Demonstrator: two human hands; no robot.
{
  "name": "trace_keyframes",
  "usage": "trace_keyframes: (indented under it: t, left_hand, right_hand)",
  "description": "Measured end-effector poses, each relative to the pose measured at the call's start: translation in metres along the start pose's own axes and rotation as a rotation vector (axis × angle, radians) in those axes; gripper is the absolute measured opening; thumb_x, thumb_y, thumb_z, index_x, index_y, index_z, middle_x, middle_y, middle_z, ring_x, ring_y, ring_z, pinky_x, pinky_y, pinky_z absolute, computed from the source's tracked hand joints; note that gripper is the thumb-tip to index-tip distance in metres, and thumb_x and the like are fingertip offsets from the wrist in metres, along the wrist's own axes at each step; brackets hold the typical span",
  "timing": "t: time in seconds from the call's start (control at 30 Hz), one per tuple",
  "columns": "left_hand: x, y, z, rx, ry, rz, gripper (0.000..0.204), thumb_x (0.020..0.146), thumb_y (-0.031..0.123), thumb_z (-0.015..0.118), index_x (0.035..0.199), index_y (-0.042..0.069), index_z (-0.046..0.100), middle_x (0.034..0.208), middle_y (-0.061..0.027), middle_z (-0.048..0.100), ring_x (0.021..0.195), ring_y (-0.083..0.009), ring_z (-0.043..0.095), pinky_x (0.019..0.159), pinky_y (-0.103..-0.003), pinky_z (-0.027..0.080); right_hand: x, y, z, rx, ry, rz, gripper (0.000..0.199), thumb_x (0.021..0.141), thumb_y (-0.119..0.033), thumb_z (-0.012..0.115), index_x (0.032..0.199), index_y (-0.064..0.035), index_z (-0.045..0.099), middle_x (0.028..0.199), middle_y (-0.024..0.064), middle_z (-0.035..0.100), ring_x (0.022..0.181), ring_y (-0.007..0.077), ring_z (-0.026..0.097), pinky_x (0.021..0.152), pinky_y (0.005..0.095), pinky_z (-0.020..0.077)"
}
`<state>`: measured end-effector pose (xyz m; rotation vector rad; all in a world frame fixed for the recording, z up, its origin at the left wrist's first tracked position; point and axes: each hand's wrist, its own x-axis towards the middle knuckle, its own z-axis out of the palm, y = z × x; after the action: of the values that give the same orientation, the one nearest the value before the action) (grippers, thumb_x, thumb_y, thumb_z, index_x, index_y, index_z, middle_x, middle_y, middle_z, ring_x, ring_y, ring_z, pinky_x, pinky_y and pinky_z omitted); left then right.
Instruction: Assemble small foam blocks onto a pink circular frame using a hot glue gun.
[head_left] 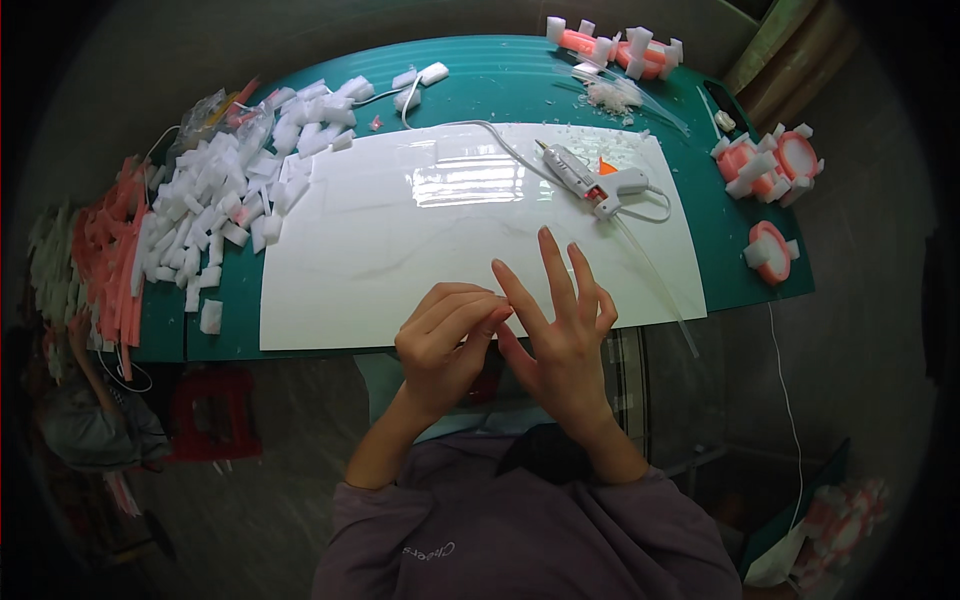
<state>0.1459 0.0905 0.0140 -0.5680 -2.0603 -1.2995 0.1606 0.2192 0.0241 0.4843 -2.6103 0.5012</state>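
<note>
Both of my hands are raised above the near edge of a glossy white board [350,250]. With bunched, pinching fingertips, my left hand [440,328] meets the index finger of my right hand. Anything between those fingertips is too small to make out. My right hand [568,345] holds nothing; its fingers are spread and point away from me. Beyond it, a white glue gun [583,180] with an orange part lies on the board. A long clear glue stick [655,280] trails from the gun toward the near right edge.
White foam blocks [215,185] heap at left, beside pink foam strips [110,265]. Round pink foam pieces with white blocks [768,165] lie along the right of the green table [735,260]. Clear scraps [615,97] lie at the back. Another person's arm [88,360] shows far left near a red stool [215,410].
</note>
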Motion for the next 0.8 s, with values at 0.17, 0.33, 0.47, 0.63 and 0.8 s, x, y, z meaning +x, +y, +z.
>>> trace_keyframes:
  t: [0.17, 0.33, 0.47, 0.63, 0.8]
  left_hand:
    - [-0.006, 0.002, -0.009, -0.017, 0.072, -0.086, 0.009, 0.066, -0.004, 0.066, 0.074, 0.000, 0.063, 0.076, -0.0078, 0.063, 0.073, -0.0195, 0.060, 0.061, -0.027, 0.049]
    - [-0.011, 0.005, -0.016, -0.333, 0.040, -0.218, 0.007, 0.069, -0.004, 0.065, 0.074, 0.000, 0.063, 0.082, -0.0112, 0.063, 0.079, -0.0206, 0.061, 0.065, -0.029, 0.051]
    - [-0.012, 0.000, -0.027, -0.900, 0.122, -0.577, 0.008, 0.079, 0.006, 0.059, 0.075, 0.002, 0.054, 0.084, -0.0137, 0.061, 0.078, -0.0187, 0.060, 0.064, -0.025, 0.050]
    - [-0.014, -0.024, -0.063, -1.175, 0.163, -0.627, 0.017, 0.084, 0.015, 0.056, 0.075, 0.005, 0.046, 0.076, -0.0100, 0.059, 0.066, -0.0117, 0.056, 0.055, -0.014, 0.042]
    - [-0.017, -0.018, -0.080, -0.320, 0.272, -0.393, 0.006, 0.076, 0.005, 0.062, 0.075, 0.002, 0.058, 0.070, -0.0082, 0.057, 0.062, -0.0112, 0.052, 0.054, -0.019, 0.039]
  right_hand:
    - [-0.004, 0.003, 0.007, 0.101, -0.060, -0.108, 0.045, 0.072, -0.018, 0.061, 0.116, -0.0194, 0.050, 0.135, 0.0132, 0.028, 0.120, 0.0294, 0.031, 0.088, 0.0416, 0.0243]
    - [-0.008, 0.004, 0.007, 0.134, -0.241, -0.237, 0.044, 0.073, -0.018, 0.059, 0.116, -0.0173, 0.049, 0.131, 0.0136, 0.033, 0.114, 0.0278, 0.037, 0.086, 0.0394, 0.0304]
    - [-0.017, 0.007, 0.011, 0.170, -0.457, -0.294, 0.048, 0.075, -0.016, 0.057, 0.122, -0.0167, 0.043, 0.127, 0.0136, 0.037, 0.106, 0.0264, 0.044, 0.082, 0.0364, 0.0364]
    - [-0.017, 0.001, 0.005, 0.164, -0.451, -0.352, 0.053, 0.073, -0.014, 0.056, 0.124, -0.0185, 0.041, 0.129, 0.0134, 0.035, 0.105, 0.0260, 0.044, 0.083, 0.0364, 0.0368]
    - [-0.013, -0.006, -0.003, 0.111, -0.378, -0.379, 0.052, 0.072, -0.013, 0.056, 0.122, -0.0220, 0.043, 0.132, 0.0115, 0.032, 0.112, 0.0268, 0.039, 0.087, 0.0412, 0.0329]
